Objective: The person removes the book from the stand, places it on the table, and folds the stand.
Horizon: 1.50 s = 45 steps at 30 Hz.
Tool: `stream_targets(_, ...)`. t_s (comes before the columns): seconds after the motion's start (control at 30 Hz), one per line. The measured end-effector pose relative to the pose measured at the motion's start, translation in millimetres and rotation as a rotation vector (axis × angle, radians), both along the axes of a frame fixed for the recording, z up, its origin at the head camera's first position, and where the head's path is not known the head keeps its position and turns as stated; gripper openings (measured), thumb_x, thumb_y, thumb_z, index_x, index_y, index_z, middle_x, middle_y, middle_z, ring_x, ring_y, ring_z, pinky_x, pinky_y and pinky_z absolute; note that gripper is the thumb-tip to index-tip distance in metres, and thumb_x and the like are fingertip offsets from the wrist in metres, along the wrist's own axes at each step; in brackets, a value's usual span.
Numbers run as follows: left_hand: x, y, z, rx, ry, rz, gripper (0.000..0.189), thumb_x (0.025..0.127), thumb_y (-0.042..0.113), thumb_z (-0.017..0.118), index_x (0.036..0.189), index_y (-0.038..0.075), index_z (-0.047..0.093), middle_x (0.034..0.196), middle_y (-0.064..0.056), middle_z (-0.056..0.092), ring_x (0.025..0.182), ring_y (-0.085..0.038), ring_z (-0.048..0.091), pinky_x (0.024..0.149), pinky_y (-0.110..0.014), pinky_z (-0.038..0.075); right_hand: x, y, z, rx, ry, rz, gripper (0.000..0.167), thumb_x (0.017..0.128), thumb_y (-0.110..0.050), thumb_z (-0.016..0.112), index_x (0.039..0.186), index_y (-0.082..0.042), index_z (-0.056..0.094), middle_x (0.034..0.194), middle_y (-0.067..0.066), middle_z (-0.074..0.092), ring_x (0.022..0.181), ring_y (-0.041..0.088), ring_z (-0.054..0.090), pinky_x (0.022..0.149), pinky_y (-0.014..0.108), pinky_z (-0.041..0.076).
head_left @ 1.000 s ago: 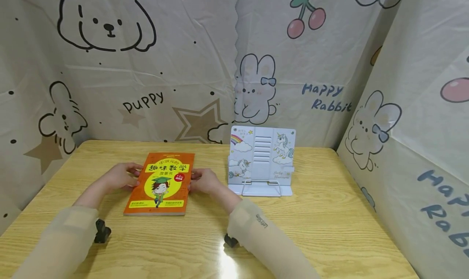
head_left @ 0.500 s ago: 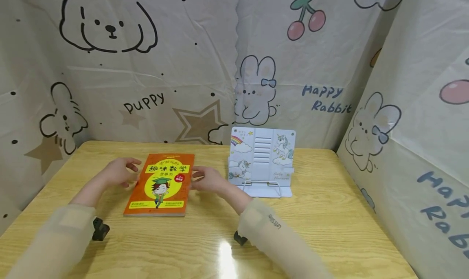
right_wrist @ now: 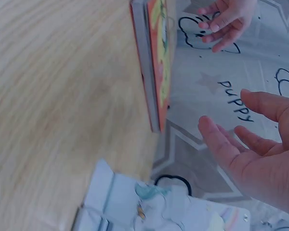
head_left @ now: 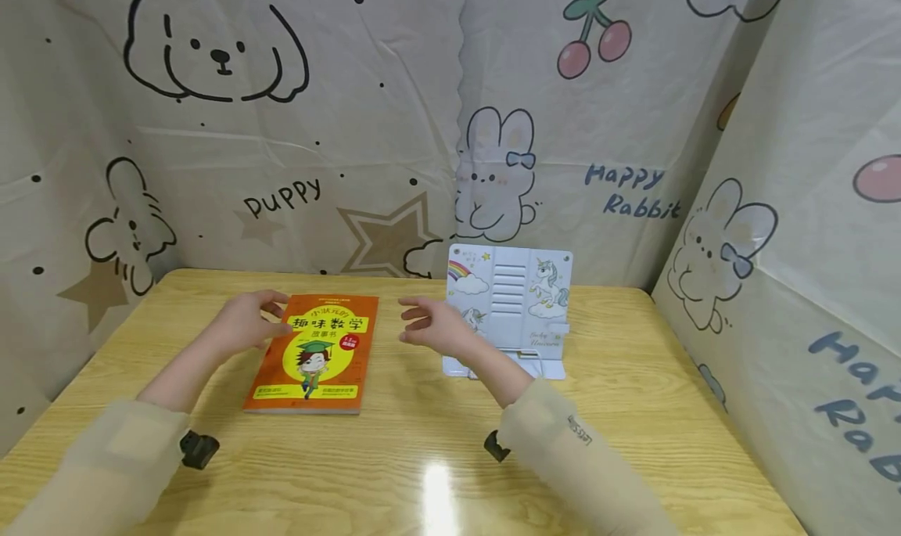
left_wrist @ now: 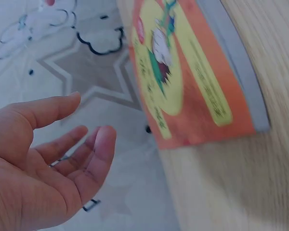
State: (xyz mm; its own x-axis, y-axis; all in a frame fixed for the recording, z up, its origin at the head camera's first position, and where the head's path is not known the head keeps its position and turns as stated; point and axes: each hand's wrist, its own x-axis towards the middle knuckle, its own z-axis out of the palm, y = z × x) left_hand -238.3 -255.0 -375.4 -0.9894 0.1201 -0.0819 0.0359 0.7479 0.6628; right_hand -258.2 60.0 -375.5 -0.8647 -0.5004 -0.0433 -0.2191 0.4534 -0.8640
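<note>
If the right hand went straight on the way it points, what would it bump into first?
Probably the orange book, next in line in the head view. The right hand looks raised, so it might pass above it toward the left hand; depth is unclear.

- Storybook (head_left: 310,356): smooth paper cover
- Unicorn book stand (head_left: 508,293), three o'clock from it: smooth, metal or plastic unclear
- Tabletop (head_left: 401,450): wood-grained, glossy at six o'clock
- Backdrop (head_left: 394,74), twelve o'clock: creased, cloth-like
- Sleeves (head_left: 584,458): matt cloth

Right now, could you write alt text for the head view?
An orange book lies on a wooden table, a person's left hand hovering at its edge; the right hand, empty, partly hides a white unicorn-printed stand.
</note>
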Motion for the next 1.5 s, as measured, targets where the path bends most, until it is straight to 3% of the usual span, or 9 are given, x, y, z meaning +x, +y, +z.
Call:
stream_targets(0.13,7.2,11.7,9.2,-0.002,0.012,0.017,0.059,0.085,0.017,0.069,0.133,-0.005,0.044,0.116,-0.025,0.053,0.073,-0.025,0.06,0.059,-0.03,0.055,0.5,13,7.6,-0.051,-0.01,-0.02,0.056,0.085,-0.009,0.069,0.137,-0.01,0.049,0.124,0.014,0.06,0.104,0.024,0.063,0.083,0.03,0.055)
stream_targets(0.4,22.3,36.2,27.7,-0.03,0.072,0.035,0.054,0.086,0.019,0.068,0.131,-0.002,0.049,0.12,-0.025,0.054,0.099,-0.036,0.056,0.066,-0.032,0.055,4.9,37,22.2,-0.02,0.089,-0.062,0.055,0.084,-0.01,0.069,0.136,-0.012,0.049,0.124,0.011,0.06,0.109,0.025,0.061,0.083,0.03,0.055)
stream_targets(0.57,29.7,47.7,33.1,0.022,0.066,0.034,0.052,0.087,0.018,0.068,0.132,0.0,0.048,0.123,-0.024,0.053,0.102,-0.036,0.056,0.066,-0.031,0.057,10.3,52,31.6,-0.022,0.132,-0.081,0.056,0.085,-0.012,0.069,0.137,-0.012,0.048,0.125,0.012,0.059,0.11,0.024,0.061,0.088,0.034,0.053)
stream_targets(0.9,45.2,70.5,33.1,0.085,0.193,0.023,0.05,0.086,0.018,0.069,0.13,0.003,0.051,0.115,-0.016,0.059,0.094,-0.028,0.06,0.068,-0.03,0.055,16.9,78,31.8,-0.063,0.152,-0.148,0.055,0.086,-0.013,0.069,0.137,-0.017,0.048,0.128,0.011,0.058,0.111,0.022,0.06,0.087,0.034,0.054)
stream_targets(1.1,44.8,87.1,24.4,0.214,0.19,0.046,0.049,0.086,0.016,0.07,0.13,0.006,0.051,0.115,-0.013,0.058,0.095,-0.027,0.062,0.063,-0.027,0.056,19.1,99,29.5,-0.066,0.172,-0.202,0.056,0.085,-0.012,0.069,0.137,-0.013,0.048,0.128,0.016,0.057,0.112,0.027,0.059,0.088,0.034,0.053)
stream_targets(1.33,45.6,103.7,15.5,0.325,0.146,0.079,0.052,0.086,0.02,0.07,0.133,0.01,0.049,0.122,-0.011,0.055,0.103,-0.028,0.06,0.069,-0.028,0.058,22.5,121,27.9,-0.081,0.177,-0.245,0.056,0.087,-0.011,0.068,0.138,-0.008,0.045,0.131,0.019,0.054,0.115,0.031,0.057,0.09,0.037,0.052)
stream_targets(1.5,46.6,115.6,10.6,0.351,0.184,0.082,0.052,0.085,0.021,0.071,0.132,0.01,0.051,0.121,-0.011,0.057,0.106,-0.027,0.059,0.074,-0.032,0.057,24.1,137,27.5,-0.087,0.172,-0.284,0.057,0.088,-0.012,0.067,0.139,-0.008,0.043,0.133,0.02,0.052,0.118,0.033,0.054,0.093,0.04,0.05)
